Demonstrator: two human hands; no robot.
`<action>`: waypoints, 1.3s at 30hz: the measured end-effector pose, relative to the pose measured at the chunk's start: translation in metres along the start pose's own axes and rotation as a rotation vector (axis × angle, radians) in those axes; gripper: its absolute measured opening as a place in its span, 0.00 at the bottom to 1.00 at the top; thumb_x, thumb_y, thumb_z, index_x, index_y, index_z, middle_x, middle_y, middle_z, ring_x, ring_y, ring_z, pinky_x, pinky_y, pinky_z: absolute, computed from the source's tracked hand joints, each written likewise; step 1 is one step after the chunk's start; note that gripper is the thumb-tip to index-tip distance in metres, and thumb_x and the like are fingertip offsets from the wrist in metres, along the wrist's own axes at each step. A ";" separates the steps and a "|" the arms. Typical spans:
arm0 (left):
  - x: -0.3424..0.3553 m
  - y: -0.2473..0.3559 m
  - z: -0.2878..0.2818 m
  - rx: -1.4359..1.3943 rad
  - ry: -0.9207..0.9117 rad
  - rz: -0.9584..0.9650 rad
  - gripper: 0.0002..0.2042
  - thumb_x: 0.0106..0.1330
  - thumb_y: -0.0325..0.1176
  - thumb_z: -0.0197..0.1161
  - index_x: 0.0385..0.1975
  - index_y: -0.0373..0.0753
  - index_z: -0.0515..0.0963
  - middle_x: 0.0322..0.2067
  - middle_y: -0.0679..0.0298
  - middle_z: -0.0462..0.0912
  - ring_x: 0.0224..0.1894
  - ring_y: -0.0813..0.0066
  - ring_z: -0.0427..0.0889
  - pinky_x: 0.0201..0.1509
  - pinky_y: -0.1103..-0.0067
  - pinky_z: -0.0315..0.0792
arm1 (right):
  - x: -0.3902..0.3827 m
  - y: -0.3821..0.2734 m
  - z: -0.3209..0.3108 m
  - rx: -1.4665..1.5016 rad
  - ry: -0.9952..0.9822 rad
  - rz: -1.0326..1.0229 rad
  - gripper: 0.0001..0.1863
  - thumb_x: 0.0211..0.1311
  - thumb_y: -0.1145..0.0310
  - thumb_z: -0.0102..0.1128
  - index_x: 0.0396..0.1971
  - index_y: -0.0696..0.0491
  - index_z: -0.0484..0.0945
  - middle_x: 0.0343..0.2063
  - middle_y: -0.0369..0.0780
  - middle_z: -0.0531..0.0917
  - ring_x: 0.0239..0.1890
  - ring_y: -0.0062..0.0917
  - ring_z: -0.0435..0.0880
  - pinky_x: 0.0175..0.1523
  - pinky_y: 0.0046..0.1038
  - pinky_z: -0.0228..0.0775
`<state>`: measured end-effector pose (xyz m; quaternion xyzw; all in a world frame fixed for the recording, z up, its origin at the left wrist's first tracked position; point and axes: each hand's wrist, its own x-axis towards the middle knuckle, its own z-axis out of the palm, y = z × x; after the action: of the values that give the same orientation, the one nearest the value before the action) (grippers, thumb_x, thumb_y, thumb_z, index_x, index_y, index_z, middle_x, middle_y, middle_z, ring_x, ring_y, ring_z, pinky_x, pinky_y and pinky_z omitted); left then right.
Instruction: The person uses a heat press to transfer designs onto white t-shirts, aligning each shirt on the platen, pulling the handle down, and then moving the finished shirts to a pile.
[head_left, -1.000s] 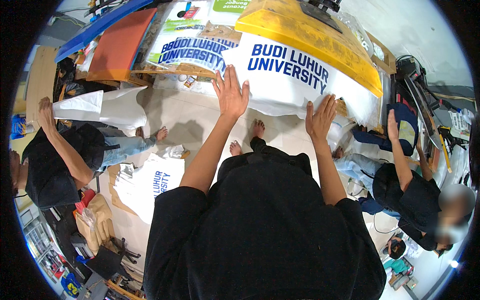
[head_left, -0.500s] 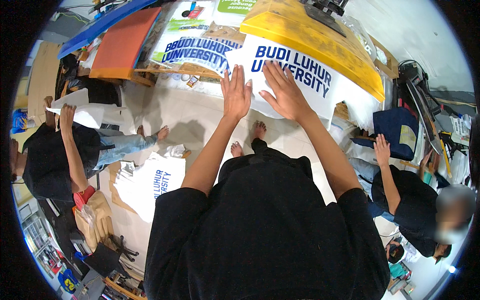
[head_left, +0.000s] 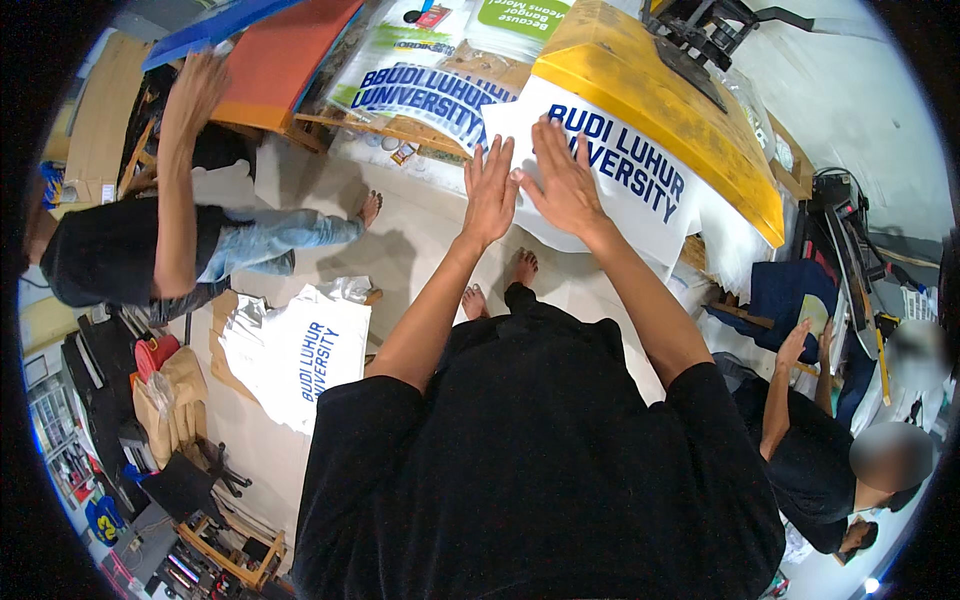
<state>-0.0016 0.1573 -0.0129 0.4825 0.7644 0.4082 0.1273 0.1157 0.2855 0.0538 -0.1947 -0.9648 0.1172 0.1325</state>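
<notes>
Head view: left hand (head_left: 490, 195) at 12 o'clock, open, fingers over left edge of white printed cloth (head_left: 628, 202), contact unclear. Right hand (head_left: 567, 185) at 1 o'clock, open, palm down over cloth, gripping nothing. Cloth sits around 2 o'clock, yellow slab (head_left: 660, 105) along its upper edge.

We see a loose, matte black top (head_left: 540, 480), softly creased, with wide short sleeves (head_left: 700, 410) ending near the elbows. Our forearms (head_left: 425, 310), left hand (head_left: 490, 195) and right hand (head_left: 567, 190) are bare. A dark trouser leg (head_left: 518, 297) shows above bare feet (head_left: 525, 266).
</notes>
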 end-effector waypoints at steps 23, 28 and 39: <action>0.015 0.006 -0.003 0.131 0.031 0.067 0.30 0.84 0.46 0.46 0.81 0.40 0.57 0.81 0.50 0.55 0.83 0.39 0.44 0.82 0.46 0.37 | -0.085 0.008 -0.021 0.035 0.131 0.254 0.43 0.77 0.50 0.54 0.78 0.65 0.53 0.80 0.57 0.53 0.84 0.48 0.49 0.83 0.58 0.35; 0.036 0.029 0.002 0.288 -0.008 0.132 0.30 0.82 0.44 0.48 0.80 0.39 0.59 0.81 0.51 0.55 0.83 0.39 0.44 0.83 0.45 0.38 | -0.145 0.041 -0.019 -0.132 0.156 0.508 0.45 0.78 0.47 0.51 0.78 0.68 0.51 0.79 0.61 0.53 0.82 0.56 0.50 0.81 0.63 0.36; 0.042 0.022 0.011 0.371 -0.024 0.165 0.30 0.81 0.44 0.48 0.79 0.37 0.61 0.79 0.53 0.61 0.81 0.35 0.49 0.82 0.43 0.42 | -0.171 0.058 -0.008 -0.200 0.234 0.673 0.44 0.80 0.46 0.48 0.77 0.68 0.54 0.79 0.60 0.55 0.82 0.54 0.51 0.81 0.63 0.37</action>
<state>-0.0018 0.2026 0.0047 0.5633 0.7830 0.2637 0.0113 0.2903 0.2698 0.0094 -0.5250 -0.8319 0.0364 0.1761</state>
